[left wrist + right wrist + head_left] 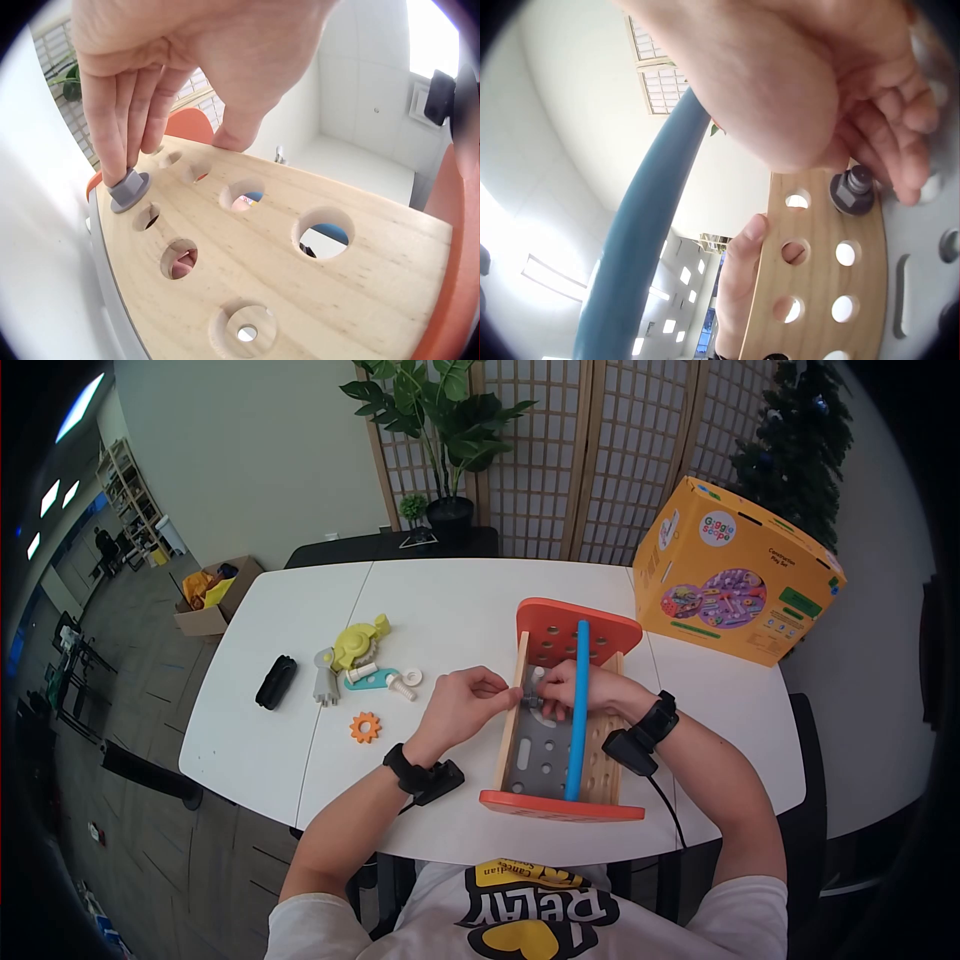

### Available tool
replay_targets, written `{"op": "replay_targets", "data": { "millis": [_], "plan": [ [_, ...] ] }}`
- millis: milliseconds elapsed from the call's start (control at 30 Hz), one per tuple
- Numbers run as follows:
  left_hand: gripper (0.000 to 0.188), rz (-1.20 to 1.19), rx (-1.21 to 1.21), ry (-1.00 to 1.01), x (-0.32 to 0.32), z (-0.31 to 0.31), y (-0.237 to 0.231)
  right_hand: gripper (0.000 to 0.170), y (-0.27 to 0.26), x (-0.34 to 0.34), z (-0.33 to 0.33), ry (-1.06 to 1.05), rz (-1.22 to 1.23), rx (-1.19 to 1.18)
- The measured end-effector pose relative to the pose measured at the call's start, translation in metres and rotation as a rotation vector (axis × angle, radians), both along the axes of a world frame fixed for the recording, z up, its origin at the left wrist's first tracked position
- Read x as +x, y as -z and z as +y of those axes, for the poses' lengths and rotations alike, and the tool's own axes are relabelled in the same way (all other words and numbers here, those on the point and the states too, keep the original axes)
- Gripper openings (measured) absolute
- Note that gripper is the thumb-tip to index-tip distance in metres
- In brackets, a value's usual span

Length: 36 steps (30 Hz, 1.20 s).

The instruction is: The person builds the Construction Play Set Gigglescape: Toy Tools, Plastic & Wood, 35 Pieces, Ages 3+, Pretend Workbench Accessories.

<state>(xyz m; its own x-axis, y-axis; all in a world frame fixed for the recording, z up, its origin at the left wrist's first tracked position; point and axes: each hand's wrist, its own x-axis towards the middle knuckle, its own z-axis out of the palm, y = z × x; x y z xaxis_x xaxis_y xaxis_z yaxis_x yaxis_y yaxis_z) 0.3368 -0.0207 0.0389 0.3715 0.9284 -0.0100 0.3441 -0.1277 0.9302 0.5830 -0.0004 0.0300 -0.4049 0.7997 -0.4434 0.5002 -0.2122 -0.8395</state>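
Observation:
A toy toolbox has red end panels (563, 807), wooden sides and a blue bar (578, 710). My left hand (462, 705) is at its left wooden side (300, 225). Its nearly straight fingers (112, 142) press a grey hex-headed piece (131, 189) on the outer face, while the thumb touches the top edge. Inside the box, my right hand (580, 688) reaches under the blue bar, fingers (889, 142) loosely bent near a grey threaded end with a collar (853, 189) on the side's inner face. I cannot see anything held in it.
Left on the white table (250, 690) lie an orange gear (365, 727), a lime-green toy (356, 646), a grey piece (326, 678), a teal strip (372, 679) with pale screws, and a black case (276, 682). A yellow-orange carton (735, 575) stands back right.

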Motion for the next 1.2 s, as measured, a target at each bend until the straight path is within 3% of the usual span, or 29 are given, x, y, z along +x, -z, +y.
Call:
{"op": "replay_targets", "data": {
  "millis": [167, 467, 567, 867, 1067, 1200],
  "plan": [
    [0.037, 0.002, 0.007, 0.000, 0.000, 0.000, 0.000, 0.036, 0.004, 0.004, -0.002, -0.086, 0.023, 0.180],
    [0.038, 0.008, 0.006, 0.001, 0.000, 0.000, -0.001, 0.033, -0.007, -0.002, 0.000, -0.072, -0.078, -0.080],
    [0.039, -0.011, -0.002, 0.003, 0.000, 0.000, 0.001, 0.032, -0.003, -0.001, -0.001, 0.009, -0.006, -0.077],
    [0.038, 0.001, 0.007, 0.005, 0.000, 0.001, 0.002, 0.032, -0.005, 0.001, -0.006, -0.122, -0.008, 0.145],
    [0.034, 0.029, -0.038, 0.018, 0.000, -0.002, -0.006, 0.034, 0.000, -0.001, 0.000, -0.001, -0.038, -0.087],
    [0.038, 0.000, 0.006, 0.000, 0.000, -0.001, -0.001, 0.031, -0.014, -0.007, -0.009, 0.037, 0.019, -0.028]
  ]
}}
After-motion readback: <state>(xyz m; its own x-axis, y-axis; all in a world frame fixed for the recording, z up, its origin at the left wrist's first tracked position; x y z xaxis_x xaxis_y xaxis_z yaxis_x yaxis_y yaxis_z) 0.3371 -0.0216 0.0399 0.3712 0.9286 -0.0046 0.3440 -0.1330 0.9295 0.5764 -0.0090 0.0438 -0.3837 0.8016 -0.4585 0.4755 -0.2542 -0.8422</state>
